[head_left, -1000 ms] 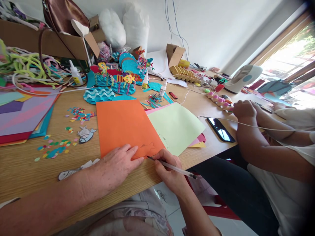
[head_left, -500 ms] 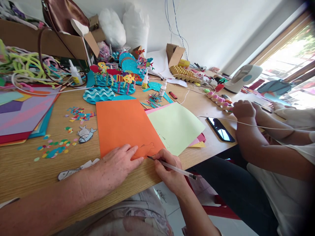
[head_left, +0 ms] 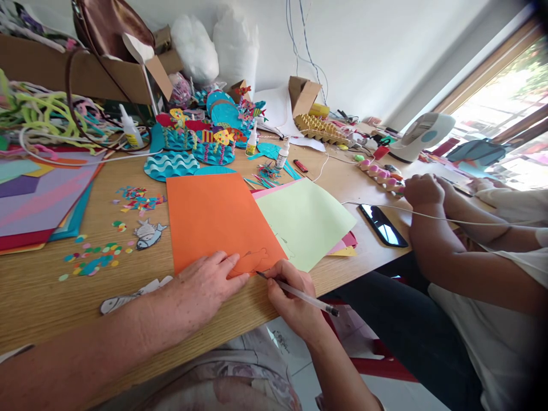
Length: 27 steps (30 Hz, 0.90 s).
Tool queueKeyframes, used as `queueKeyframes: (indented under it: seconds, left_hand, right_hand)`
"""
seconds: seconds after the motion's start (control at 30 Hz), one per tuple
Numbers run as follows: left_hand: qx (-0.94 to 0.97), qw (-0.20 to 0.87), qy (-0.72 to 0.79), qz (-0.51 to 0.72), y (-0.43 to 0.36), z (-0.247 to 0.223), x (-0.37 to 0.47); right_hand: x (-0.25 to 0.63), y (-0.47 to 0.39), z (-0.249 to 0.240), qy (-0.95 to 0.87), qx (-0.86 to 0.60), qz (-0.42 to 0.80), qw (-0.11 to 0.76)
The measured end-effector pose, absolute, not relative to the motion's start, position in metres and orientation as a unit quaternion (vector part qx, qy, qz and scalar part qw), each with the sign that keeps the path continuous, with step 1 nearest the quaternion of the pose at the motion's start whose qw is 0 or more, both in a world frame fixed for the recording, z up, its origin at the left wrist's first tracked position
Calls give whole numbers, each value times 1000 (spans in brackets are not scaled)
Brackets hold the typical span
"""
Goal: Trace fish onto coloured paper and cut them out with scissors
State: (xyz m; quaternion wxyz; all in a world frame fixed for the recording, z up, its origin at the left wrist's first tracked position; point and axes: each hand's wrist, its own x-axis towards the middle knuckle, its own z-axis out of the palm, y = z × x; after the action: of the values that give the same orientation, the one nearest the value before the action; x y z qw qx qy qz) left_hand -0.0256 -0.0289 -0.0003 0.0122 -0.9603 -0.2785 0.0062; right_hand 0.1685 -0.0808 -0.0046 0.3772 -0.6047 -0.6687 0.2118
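An orange sheet (head_left: pixel 209 217) lies near the table's front edge, with a thin outline drawing on its lower right part. My left hand (head_left: pixel 209 282) rests flat on the sheet's lower edge, fingers spread. A clear pen (head_left: pixel 306 297) is pinched in my right hand (head_left: pixel 295 294), its tip touching the orange paper beside my left fingertips. Partly under the orange sheet is a light green sheet (head_left: pixel 308 222), which bears faint pencil-like lines. Paper fish cutouts lie to the left, one (head_left: pixel 149 234) beside the orange sheet and another (head_left: pixel 122 301) beside my left forearm.
Confetti dots (head_left: pixel 96 257) and stacked coloured paper (head_left: pixel 38 211) lie left. Glue bottles (head_left: pixel 282 154) and blue wavy decorations (head_left: pixel 171 164) stand behind the sheets. A phone (head_left: pixel 383 225) lies right, near another person's hands (head_left: pixel 423 191) and a white cable.
The pen's back end has tilted slightly to the left, and my right hand has shifted very slightly. My left hand stays in place.
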Motion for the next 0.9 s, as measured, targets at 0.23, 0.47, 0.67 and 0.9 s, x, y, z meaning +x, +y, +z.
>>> queueKeyframes:
  seconds: [0.23,0.47,0.67,0.9]
  left_hand:
    - [-958,1,-286,14,-30,8,-24]
    - [-955,-36,-291,28,-39,25,-22]
    - [-959,-31,-281,11,-65,54,-23]
    - [-963,4,-270,-23,-97,63,-29]
  right_hand:
    - [174,-83,-6,-631,-607,241,418]
    - [178,-87,-13,-641,-608,220,414]
    - [182,-87,-16,-660,-596,184,419]
    - [182,-87,-17,-677,-589,163,411]
